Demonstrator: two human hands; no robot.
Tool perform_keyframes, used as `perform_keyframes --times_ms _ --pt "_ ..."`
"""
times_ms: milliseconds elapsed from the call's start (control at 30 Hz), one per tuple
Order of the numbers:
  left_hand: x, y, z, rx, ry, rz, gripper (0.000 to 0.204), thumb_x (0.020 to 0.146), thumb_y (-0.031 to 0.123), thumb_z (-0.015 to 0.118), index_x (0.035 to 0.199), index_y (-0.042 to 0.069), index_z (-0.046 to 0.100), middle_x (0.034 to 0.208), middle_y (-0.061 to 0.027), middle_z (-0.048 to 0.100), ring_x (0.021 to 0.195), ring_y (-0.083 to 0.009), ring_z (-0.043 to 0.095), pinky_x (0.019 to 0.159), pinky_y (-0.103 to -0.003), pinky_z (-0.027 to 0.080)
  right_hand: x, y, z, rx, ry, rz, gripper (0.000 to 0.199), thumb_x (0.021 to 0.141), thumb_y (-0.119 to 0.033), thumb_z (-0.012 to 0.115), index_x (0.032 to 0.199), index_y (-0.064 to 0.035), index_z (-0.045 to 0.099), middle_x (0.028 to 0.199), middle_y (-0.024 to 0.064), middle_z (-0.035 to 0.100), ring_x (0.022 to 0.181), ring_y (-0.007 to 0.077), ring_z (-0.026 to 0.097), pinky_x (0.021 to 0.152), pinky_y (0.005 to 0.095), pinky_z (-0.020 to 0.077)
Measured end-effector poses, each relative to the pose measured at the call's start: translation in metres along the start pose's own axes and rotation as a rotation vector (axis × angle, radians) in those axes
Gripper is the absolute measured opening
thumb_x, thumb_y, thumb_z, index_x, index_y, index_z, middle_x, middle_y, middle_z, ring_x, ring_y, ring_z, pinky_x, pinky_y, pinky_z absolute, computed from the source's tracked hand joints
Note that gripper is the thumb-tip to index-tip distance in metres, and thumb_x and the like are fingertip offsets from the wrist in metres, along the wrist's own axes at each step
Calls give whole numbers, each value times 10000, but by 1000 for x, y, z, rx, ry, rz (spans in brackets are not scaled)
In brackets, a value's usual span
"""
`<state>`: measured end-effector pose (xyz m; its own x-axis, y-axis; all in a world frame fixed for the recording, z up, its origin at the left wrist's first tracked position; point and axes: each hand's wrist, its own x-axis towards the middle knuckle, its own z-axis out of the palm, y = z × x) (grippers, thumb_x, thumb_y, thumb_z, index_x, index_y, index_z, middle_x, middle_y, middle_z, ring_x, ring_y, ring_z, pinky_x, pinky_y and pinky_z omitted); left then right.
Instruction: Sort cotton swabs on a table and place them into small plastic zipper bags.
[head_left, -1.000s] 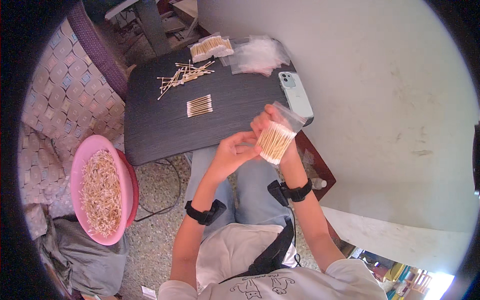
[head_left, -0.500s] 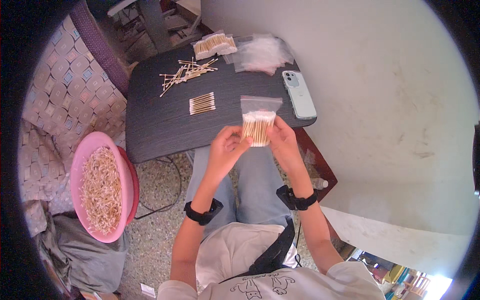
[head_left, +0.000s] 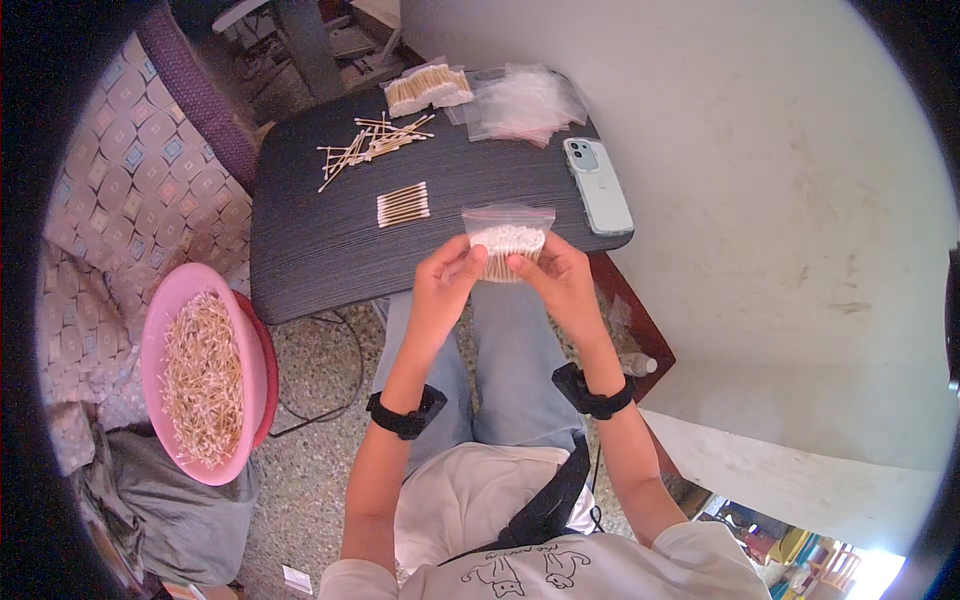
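- As the head view shows, the left hand (head_left: 446, 283) and right hand (head_left: 565, 288) grip 1 swab bag (head_left: 508, 238) beside the near edge of the worktop (head_left: 310, 245).
- On it: a swab row (head_left: 403, 205), loose swabs (head_left: 368, 148), filled bags (head_left: 428, 92), clear bags (head_left: 525, 105), a phone (head_left: 600, 190).
- Left of it: a pink bowl (head_left: 254, 390) of swabs (head_left: 205, 380).

I sit at a black wood-grain table (head_left: 310, 245) above a terrazzo floor (head_left: 300, 490), a smudged pale wall (head_left: 770, 220) on my right.

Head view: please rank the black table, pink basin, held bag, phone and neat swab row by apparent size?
Largest first:
Black table
Pink basin
Held bag and phone: too alike to rank
Neat swab row
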<state>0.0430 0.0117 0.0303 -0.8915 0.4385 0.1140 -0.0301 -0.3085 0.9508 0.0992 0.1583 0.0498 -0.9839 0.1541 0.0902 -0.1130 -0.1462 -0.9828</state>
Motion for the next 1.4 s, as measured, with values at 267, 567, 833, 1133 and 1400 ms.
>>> perform_keyframes --times_ms 267,567,833,1133,1400 --pt "-1 -4 6 -231 66 -120 268 909 208 568 1040 -23 602 1026 -63 624 895 -89 575 793 -239 441 1 19 10 89 8 -45 377 905 -139 567 1225 -11 415 1119 37 532 1052 104 486 902 265 393" --pt "0 0 9 -178 40 -184 255 886 151 600 1070 -25 588 1034 -68 627 917 -101 583 808 -238 448 2 17 13 141 87 -13 374 923 -239 551 1209 -30 432 1131 47 543 1035 102 499 891 266 397" --pt "-5 14 11 -216 -29 -248 302 892 143 566 1151 -1 506 1085 -65 580 1026 -119 533 862 -266 424 0 17 10 197 79 23 349 910 -183 564 1201 -32 446 1138 47 542 1044 110 500 908 271 391" --pt "-1 3 13 -357 66 -340 204 816 103 550 1017 80 517 971 -21 575 891 -98 540 764 -252 430 -1 13 17 101 -9 -96 275 866 -31 518 1131 -43 445 1216 115 516 1115 171 491 937 299 393" --pt "-2 6 15 -159 32 -242 235 852 144 580 1059 39 543 1010 -32 596 919 -95 557 787 -246 439 -1 9 17 108 41 -46 244 881 -53 509 1120 -21 472 1178 108 542 1071 160 516 917 293 406"
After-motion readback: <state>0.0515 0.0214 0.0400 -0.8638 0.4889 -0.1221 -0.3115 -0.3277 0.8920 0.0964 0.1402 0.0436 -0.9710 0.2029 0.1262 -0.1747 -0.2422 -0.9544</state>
